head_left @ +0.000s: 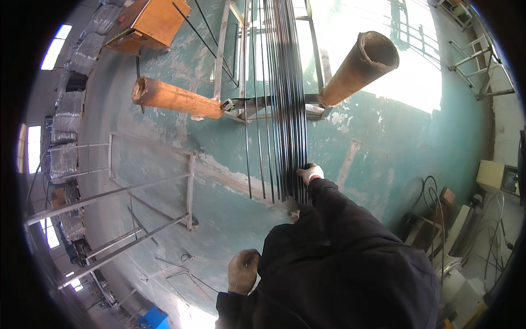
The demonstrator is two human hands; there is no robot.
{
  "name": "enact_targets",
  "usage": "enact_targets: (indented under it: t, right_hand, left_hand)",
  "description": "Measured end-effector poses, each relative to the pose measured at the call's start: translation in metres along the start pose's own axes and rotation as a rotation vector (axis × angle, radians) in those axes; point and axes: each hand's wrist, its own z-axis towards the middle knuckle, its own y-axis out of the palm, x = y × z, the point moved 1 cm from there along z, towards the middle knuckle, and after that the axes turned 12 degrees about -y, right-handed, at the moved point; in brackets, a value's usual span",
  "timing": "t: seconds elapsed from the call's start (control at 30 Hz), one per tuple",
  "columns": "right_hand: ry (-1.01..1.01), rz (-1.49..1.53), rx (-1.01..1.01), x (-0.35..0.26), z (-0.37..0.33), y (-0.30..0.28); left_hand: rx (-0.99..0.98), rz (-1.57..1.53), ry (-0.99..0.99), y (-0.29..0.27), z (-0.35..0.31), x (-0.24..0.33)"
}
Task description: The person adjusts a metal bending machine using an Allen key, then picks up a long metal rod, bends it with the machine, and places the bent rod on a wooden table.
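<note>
A bundle of long, thin dark metal rods [285, 109] runs from the far top of the view toward me, lying across a metal stand. My right hand [311, 172], in a pale glove, grips the right edge of the bundle near its near ends; the fingertips are partly hidden by the rods. A few rods [259, 148] lie apart on the left of the bundle. Low beside my dark jacket is my gloved left hand [243, 272], its fingers curled closed, with nothing seen sticking out of it.
Two brown cardboard tubes [178, 98] [359, 68] flank the metal stand [257, 102]. To the left stands a bare metal frame [192, 186], with thin rods on the worn green floor [339, 142]. An orange-brown box [150, 24] is far left. Cables and equipment [438, 219] line the right.
</note>
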Motion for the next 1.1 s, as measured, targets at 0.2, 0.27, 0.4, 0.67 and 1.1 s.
enact_targets:
  t: [0.2,0.27,0.4,0.67,1.1]
  right_hand:
    - [0.026,0.068,0.021,0.017,0.006,-0.01]
    - [0.033,0.112,0.027,0.025,0.007,-0.009]
    - [0.067,0.228,0.015,0.03,0.006,-0.004]
    - [0.061,0.008,0.061,-0.002,-0.014,-0.011]
    - [0.006,0.314,0.112,-0.003,-0.049,-0.03]
  left_hand:
    - [-0.067,0.119,0.048,-0.015,0.041,0.028]
    - [-0.072,0.185,0.164,-0.016,0.058,0.039]
    - [-0.132,0.209,0.284,-0.021,0.086,0.059]
    - [-0.285,0.382,0.492,-0.034,0.138,0.082]
    - [-0.294,0.41,0.612,-0.06,0.18,0.083]
